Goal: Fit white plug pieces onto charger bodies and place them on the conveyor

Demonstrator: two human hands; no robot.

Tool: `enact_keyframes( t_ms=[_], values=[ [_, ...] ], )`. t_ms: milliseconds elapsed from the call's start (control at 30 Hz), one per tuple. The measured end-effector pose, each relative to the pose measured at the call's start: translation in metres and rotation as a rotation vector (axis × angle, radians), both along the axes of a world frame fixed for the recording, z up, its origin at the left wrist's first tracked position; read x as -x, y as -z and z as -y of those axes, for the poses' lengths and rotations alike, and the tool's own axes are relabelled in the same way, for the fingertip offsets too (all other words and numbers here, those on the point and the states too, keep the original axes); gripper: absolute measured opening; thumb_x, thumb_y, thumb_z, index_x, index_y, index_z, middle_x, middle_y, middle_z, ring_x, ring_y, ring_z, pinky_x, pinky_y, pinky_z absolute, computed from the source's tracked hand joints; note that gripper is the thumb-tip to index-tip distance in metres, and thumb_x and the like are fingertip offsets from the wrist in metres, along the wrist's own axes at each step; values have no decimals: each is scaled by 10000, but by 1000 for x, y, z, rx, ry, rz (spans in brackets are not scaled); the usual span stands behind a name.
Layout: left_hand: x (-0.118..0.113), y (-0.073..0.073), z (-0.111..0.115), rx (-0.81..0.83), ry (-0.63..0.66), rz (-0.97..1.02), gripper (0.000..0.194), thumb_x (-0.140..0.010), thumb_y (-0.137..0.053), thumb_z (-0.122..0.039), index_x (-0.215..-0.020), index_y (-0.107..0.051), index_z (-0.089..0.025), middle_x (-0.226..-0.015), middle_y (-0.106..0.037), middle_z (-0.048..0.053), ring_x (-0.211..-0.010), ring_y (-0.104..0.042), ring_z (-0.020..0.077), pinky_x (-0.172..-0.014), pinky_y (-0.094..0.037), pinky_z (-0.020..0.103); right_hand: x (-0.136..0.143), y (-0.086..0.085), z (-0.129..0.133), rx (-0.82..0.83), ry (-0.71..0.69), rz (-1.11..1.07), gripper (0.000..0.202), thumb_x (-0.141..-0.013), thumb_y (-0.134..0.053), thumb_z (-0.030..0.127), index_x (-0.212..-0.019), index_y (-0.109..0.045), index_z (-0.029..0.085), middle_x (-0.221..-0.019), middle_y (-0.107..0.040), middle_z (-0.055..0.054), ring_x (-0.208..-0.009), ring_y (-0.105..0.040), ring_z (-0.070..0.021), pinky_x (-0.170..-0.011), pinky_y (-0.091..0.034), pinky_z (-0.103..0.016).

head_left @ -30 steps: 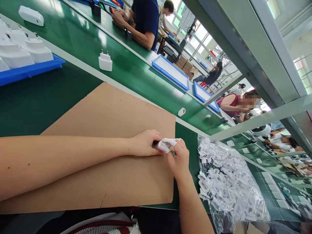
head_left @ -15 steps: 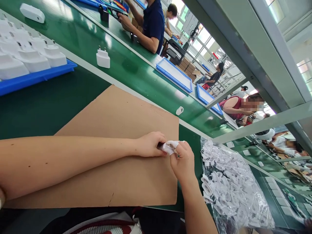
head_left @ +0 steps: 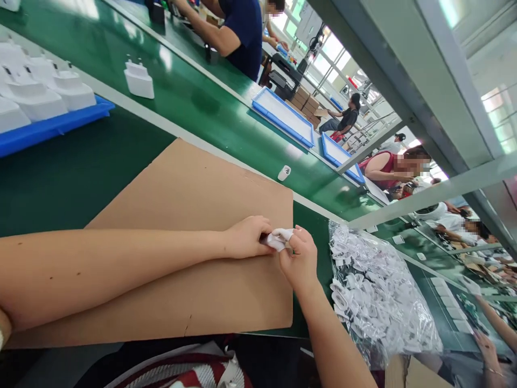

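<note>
Fingertip work: a small white piece (head_left: 276,241) is being handled between both hands, above the right part of the cardboard sheet (head_left: 194,188); white finger coverings may be mixed in with its outline, which is partly hidden.
Left hand (head_left: 244,237): curled nearly closed, the piece's near end apparently pinched by thumb and fingers.
Right hand (head_left: 302,258): not spread; the other end is pinched between thumb and forefinger.
Next move: if the piece is to be turned, a light, steady grip from both sides is probably called for.
Bag of white parts (head_left: 383,302): laid right of the sheet.
Blue tray (head_left: 60,125): set left of the sheet, loaded with white plug adapters (head_left: 34,97).
</note>
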State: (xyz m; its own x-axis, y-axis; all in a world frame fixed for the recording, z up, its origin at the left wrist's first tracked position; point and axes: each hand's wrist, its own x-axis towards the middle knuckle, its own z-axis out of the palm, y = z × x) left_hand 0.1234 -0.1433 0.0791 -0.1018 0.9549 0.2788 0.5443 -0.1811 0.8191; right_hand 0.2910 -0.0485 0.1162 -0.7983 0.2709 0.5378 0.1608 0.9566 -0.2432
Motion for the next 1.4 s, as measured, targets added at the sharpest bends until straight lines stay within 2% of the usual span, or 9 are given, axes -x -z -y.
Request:
enact_keyframes(
  t_ms=[167, 333, 467, 600, 800, 933, 1000, 1200, 1400],
  values=[
    [-9, -8, 4, 16, -4, -28, 322, -824, -663, -501, -740, -654, -191, -767, -622, 35, -788, -589, 221, -698, -447, 306, -1, 10, 7, 162, 135, -12, 198, -788, -645, 139, -935, -727, 244, -781, -696, -5, -818, -648, -202, -1042, -501, -412],
    [1, -24, -5, 166, -73, 1, 382, -762, -669, -573, -849, -725, -205, -898, -708, 51, -827, -656, 259, -719, -504, 336, -40, -1, -10, 317, 289, -26, 341, -886, -678, 264, -1226, -672, 237, -1228, -689, -89, -1056, -664, -210, -950, -529, -359],
    [48, -41, -37, 189, -415, 15, 432, -759, -685, -545, -1032, -735, -213, -1055, -739, 63, -942, -671, 302, -775, -501, 347, -97, -12, -40, 27, 844, 230, 250, -870, -639, 172, -1113, -693, 152, -1079, -699, -184, -1070, -635, -337, -928, -464, -485],
    [115, -51, -72, 217, -826, -111, 412, -821, -654, -404, -1173, -656, -190, -1114, -719, 90, -1046, -630, 311, -856, -448, 367, -124, -18, -66, 85, 1173, 519, 320, -845, -596, 133, -1161, -638, 114, -1114, -706, -223, -1072, -654, -362, -931, -414, -481],
    [159, -48, -89, 324, -943, -147, 354, -849, -675, -411, -1041, -571, -132, -1010, -624, 62, -1159, -496, 317, -936, -353, 435, -139, -11, -70, 166, 1057, 396, 241, -877, -529, 171, -1084, -652, 170, -965, -733, -102, -917, -684, -262, -872, -423, -375],
    [140, -36, -97, -6, -1044, -371, 544, -888, -640, -497, -1268, -497, -134, -1375, -490, 124, -1374, -279, 374, -1076, -249, 504, -145, -4, -58, 89, 935, 171, 180, -898, -500, 206, -980, -658, 179, -973, -693, -110, -877, -645, -253, -777, -452, -352],
    [130, -31, -103, -100, -960, -506, 635, -899, -623, -529, -1353, -455, -118, -1461, -427, 142, -1370, -301, 372, -1100, -252, 486, -139, -5, -51, 69, 820, 80, 181, -899, -497, 202, -978, -658, 184, -953, -663, -96, -867, -623, -245, -761, -465, -347],
    [123, -29, -118, 229, -830, -504, 377, -886, -596, -377, -1157, -649, -120, -1072, -677, 161, -1194, -534, 390, -999, -329, 465, -93, -11, -26, 163, 395, 85, 266, -924, -483, 111, -1080, -682, 194, -994, -607, -67, -906, -618, -195, -815, -523, -314],
    [65, -39, -74, 90, -500, -408, 426, -872, -563, -394, -1235, -695, -214, -1122, -749, 79, -1095, -622, 312, -939, -413, 388, -66, 7, -17, 205, 249, 268, 338, -895, -508, 60, -1149, -684, 197, -1015, -591, -62, -923, -613, -194, -836, -536, -320]
  ],
)
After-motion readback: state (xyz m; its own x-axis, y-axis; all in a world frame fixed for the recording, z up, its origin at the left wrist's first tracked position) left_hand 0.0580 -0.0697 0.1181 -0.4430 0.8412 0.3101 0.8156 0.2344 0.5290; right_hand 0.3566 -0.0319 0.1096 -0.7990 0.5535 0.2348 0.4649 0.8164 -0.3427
